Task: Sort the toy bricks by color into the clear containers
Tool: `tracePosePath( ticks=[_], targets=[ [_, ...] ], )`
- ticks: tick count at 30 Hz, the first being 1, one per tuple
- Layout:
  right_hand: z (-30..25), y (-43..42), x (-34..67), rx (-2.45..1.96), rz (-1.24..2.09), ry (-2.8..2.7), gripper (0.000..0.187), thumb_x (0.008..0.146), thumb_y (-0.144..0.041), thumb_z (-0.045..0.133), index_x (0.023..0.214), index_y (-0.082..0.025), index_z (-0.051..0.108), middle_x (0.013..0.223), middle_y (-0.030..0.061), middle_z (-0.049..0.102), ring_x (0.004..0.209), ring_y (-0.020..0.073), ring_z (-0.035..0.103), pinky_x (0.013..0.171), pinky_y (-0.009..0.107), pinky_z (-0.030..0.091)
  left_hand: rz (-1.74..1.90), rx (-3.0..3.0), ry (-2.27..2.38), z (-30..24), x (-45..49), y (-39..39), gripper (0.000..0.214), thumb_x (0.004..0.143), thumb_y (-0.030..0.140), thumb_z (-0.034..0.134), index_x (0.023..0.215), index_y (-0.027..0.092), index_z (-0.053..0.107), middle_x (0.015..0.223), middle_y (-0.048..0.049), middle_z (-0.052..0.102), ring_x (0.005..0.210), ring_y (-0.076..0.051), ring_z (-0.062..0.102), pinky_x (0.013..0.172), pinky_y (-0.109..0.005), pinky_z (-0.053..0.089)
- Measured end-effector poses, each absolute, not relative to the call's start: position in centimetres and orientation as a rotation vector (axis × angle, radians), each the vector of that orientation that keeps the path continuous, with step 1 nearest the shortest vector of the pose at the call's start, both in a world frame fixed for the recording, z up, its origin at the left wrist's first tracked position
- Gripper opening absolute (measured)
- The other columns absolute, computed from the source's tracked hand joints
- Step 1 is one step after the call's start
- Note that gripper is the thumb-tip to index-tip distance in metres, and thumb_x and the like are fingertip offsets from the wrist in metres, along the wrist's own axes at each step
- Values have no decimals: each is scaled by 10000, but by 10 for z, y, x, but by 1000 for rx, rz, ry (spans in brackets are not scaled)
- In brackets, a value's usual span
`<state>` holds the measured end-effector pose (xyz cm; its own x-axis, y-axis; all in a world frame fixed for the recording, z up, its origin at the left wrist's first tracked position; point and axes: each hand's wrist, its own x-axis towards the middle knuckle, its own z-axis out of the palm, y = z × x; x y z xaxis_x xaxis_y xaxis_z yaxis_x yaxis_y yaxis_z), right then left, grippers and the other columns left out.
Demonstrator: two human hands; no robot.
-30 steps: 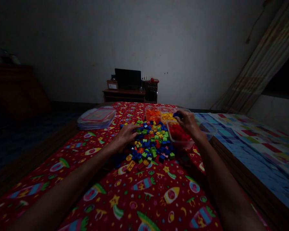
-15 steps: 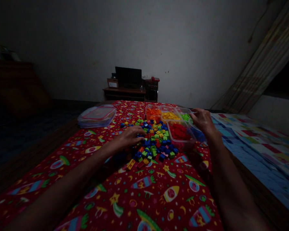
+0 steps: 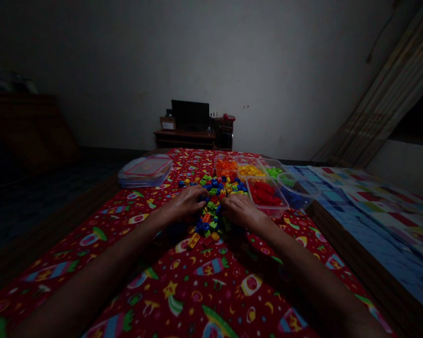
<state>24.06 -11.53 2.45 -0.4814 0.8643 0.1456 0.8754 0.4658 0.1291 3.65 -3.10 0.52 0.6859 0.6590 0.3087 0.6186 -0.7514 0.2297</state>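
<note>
A heap of small plastic bricks (image 3: 213, 203) in blue, green, yellow and red lies on a red patterned cloth (image 3: 211, 286). My left hand (image 3: 185, 203) rests on the heap's left side, and my right hand (image 3: 239, 210) lies against its right side, fingers curled down among the bricks. Whether either hand holds a brick is hidden. Beyond the heap stand clear tubs of sorted orange (image 3: 226, 168), yellow (image 3: 250, 170), green (image 3: 273, 172) and red bricks (image 3: 265, 194). A round clear bowl of blue bricks (image 3: 298, 192) sits just right of the red tub.
A stack of clear lidded boxes (image 3: 145, 172) lies on the cloth at the far left. The cloth's right side ends at a dark wooden edge (image 3: 352, 249), beyond which lies a checked blue mat (image 3: 380, 220). A low desk with a monitor (image 3: 190, 115) stands against the far wall.
My right hand has moved left, from beside the green tub to the heap. The blue bowl now shows uncovered, and the heap looks smaller and narrower.
</note>
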Motion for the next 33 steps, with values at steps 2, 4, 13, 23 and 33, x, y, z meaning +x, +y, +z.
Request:
tracePosePath(
  ticks=[2, 4, 13, 23, 33],
  targets=[
    [23, -115, 241, -1577, -294, -2638, 216, 862, -176, 485, 989, -149, 659, 956, 119, 668, 857, 198, 586, 669, 280, 342, 628, 2759, 1091, 5, 33, -26, 238, 775, 231, 524, 966, 187, 658, 931, -54, 654, 868, -200, 607, 815, -303, 479],
    [23, -112, 243, -1555, -288, -2608, 208, 859, -184, 484, 964, -150, 660, 895, 110, 666, 806, 191, 579, 648, 281, 329, 669, 2755, 1085, 3, 32, -24, 239, 784, 245, 522, 965, 185, 666, 927, -59, 653, 873, -206, 605, 829, -315, 478],
    [13, -107, 242, -1421, -315, -2595, 236, 866, -130, 460, 989, -138, 661, 909, 124, 628, 831, 192, 537, 714, 282, 368, 689, 2906, 1091, -17, 37, -33, 321, 837, 231, 547, 1145, 163, 607, 1040, -110, 579, 968, -224, 560, 844, -344, 476],
    [9, -97, 241, -1413, -118, -2474, 274, 887, -185, 488, 1097, -172, 665, 901, 114, 646, 811, 186, 579, 711, 269, 404, 777, 2630, 1152, 5, 37, -32, 263, 776, 315, 606, 987, 180, 686, 968, -72, 691, 890, -221, 640, 833, -324, 498],
    [13, -78, 239, -1164, 914, -1595, 264, 729, -395, 608, 818, -150, 655, 606, -29, 584, 535, 91, 499, 475, 183, 367, 846, 1831, 998, 14, 52, -43, 624, 565, 613, 719, 991, 158, 713, 914, -48, 739, 859, -255, 678, 744, -338, 545]
  ],
)
